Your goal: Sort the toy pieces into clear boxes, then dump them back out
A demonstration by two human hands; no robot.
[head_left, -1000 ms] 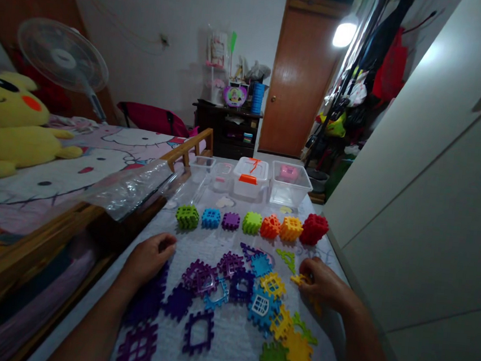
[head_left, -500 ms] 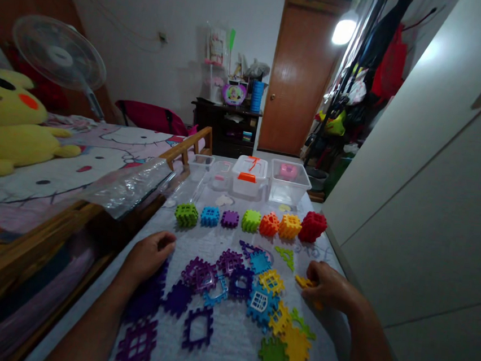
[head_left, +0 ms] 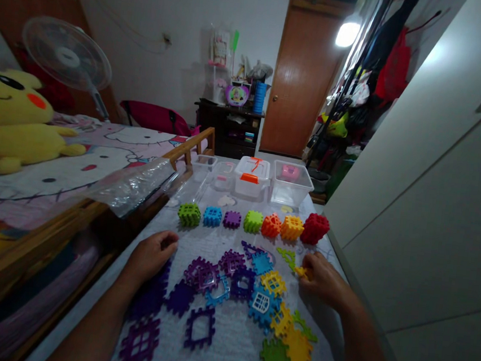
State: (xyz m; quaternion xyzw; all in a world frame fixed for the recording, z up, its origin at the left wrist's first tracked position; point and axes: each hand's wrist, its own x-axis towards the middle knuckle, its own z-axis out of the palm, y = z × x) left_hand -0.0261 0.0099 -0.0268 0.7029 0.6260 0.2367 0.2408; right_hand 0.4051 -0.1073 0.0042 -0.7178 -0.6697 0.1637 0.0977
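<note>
1. Two bare hands rest on the worktop (head_left: pixel 224 349), both nearer the camera than the red cube (head_left: pixel 314 228).
2. Just in front of the red cube, the right hand (head_left: pixel 323 280) has its grip pinched narrow on a small yellow piece (head_left: pixel 301 272).
3. Well left of the red cube, the left hand (head_left: pixel 148 257) lies curled on a dark purple tile (head_left: pixel 148 296); whether its grip encloses anything cannot be told.
4. Loose flat tiles (head_left: pixel 260 303) lie between the hands.
</note>
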